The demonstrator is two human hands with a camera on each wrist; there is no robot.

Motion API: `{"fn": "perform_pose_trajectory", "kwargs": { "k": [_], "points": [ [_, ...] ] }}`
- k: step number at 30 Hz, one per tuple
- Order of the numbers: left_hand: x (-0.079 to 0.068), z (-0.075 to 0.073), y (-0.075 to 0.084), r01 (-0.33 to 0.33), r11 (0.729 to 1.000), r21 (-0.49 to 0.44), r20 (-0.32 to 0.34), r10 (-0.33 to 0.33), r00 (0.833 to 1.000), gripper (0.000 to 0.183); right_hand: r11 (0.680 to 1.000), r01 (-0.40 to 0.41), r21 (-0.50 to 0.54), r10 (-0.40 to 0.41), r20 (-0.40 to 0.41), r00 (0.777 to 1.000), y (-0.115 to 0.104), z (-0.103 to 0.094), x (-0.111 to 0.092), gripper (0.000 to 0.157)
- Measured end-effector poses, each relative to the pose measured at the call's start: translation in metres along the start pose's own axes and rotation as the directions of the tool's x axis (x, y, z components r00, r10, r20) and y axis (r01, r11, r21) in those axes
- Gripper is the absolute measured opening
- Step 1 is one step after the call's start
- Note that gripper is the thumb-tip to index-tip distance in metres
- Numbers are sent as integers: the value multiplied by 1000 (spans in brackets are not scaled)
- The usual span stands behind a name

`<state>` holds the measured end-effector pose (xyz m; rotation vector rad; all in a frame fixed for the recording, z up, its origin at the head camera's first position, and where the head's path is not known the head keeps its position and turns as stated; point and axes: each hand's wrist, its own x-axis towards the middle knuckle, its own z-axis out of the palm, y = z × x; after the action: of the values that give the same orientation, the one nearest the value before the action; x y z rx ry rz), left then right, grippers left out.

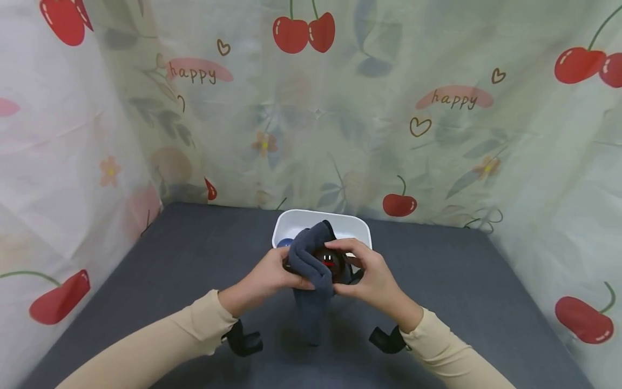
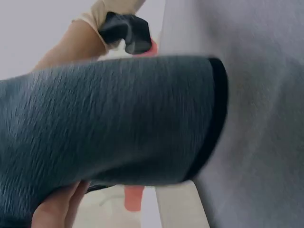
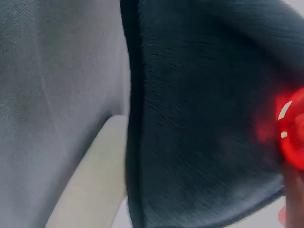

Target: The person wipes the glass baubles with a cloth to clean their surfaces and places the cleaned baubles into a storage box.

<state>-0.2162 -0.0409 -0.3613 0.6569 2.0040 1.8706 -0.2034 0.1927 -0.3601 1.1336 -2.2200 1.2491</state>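
Note:
A dark blue-grey cloth [image 1: 311,256] with a black hem is bunched between the two hands, its lower end hanging over the table. My left hand [image 1: 264,274] grips the cloth from the left, thumb in front. Wrapped partly in its folds is a dark red, shiny round ball [image 1: 329,263]. My right hand [image 1: 374,274] holds the ball from the right, fingers at its top and thumb low. Cloth [image 2: 114,123] covers most of the left wrist view. At the right edge of the right wrist view the ball [image 3: 295,130] shows bright translucent red.
Just behind the hands a white plastic basin [image 1: 316,214] stands on the dark grey table [image 1: 218,237], with a blue round thing [image 1: 285,242] in its left end. Patterned curtains [image 1: 320,108] enclose the back and sides.

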Motion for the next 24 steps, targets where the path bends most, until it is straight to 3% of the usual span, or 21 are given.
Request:
{"fn": "perform_pose_trajectory", "kwargs": {
  "k": [4,9,11,16,19,24],
  "points": [
    [1,5,1,-6,1000,9,34,6,999,56,998,24,64,-26,35,999,2,-1,-1,64],
    [-1,5,1,-50,998,25,-72,52,996,42,1000,2,-18,-1,35,999,2,-9,2,70],
    [-1,3,2,-56,998,28,-97,59,994,37,1000,-9,-6,9,33,999,2,-11,3,72],
    [1,0,10,-32,997,66,-61,36,997,42,997,-13,76,11,26,1000,4,-8,2,69],
    [1,1,13,-19,994,112,-50,24,998,46,996,-58,73,56,22,998,2,-3,0,68],
    [0,-2,13,-65,975,214,-107,90,990,37,987,-159,27,159,-7,987,-2,0,-2,69]
  ]
}}
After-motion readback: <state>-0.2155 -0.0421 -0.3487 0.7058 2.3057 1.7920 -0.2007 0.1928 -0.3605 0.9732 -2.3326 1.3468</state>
